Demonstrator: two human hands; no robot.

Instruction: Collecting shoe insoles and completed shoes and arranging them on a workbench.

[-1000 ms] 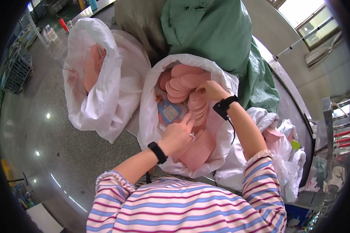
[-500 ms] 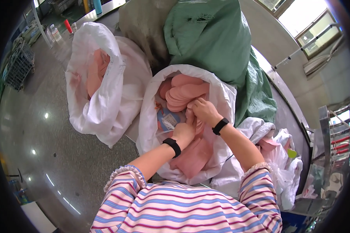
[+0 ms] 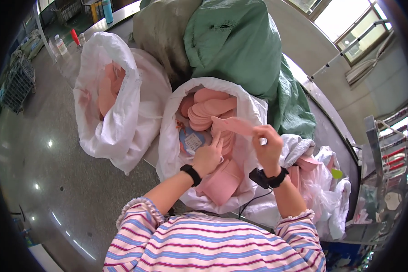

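Note:
Between thumb and fingers, my right hand (image 3: 268,147) pinches the end of a pink insole (image 3: 232,126) raised over the sack's right side. My left hand (image 3: 207,157) rests against a fanned stack of pink insoles (image 3: 225,146), its fingers stretched out along them. Both hands are at an open white woven sack (image 3: 171,140) with a rolled-back rim. Inside lie more pink insoles (image 3: 213,106) at the far side and a flat pink piece (image 3: 222,181) at the near side. A blue round piece with a white label (image 3: 192,141) shows left of the stack.
To the left stands another white sack (image 3: 127,109) with pink insoles. A green sack (image 3: 235,45) and a brownish sack (image 3: 161,36) sit behind. Plastic bags with pink pieces (image 3: 317,181) lie on the right. A rack with red-handled tools (image 3: 394,158) stands farther right.
My right hand has moved right, away from my left hand, lifting an insole off the stack. My left hand has shifted slightly left and its fingers are straighter. The view has shifted a little.

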